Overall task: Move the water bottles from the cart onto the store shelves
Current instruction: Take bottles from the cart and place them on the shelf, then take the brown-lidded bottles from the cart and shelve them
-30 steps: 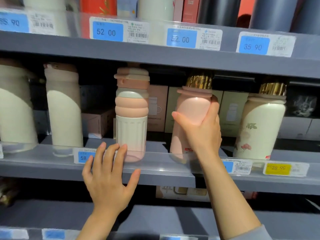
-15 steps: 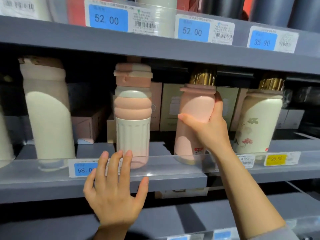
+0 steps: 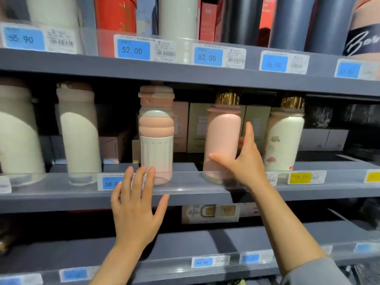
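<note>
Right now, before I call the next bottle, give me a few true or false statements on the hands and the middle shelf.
1. The plain pink bottle stands upright on the middle shelf. True.
2. The right hand is wrapped tightly round that bottle. False: its fingers are straight, with the thumb across the bottle's lower front and the fingers up along its right side.
3. The left hand holds the ribbed pink and cream bottle. False: it is spread open in front of the shelf edge, below that bottle, gripping nothing.
4. A cream bottle with flowers stands to the right of the plain pink one. True.
5. The yellow price tag reads 52.00. False: it reads 28.90.
</note>
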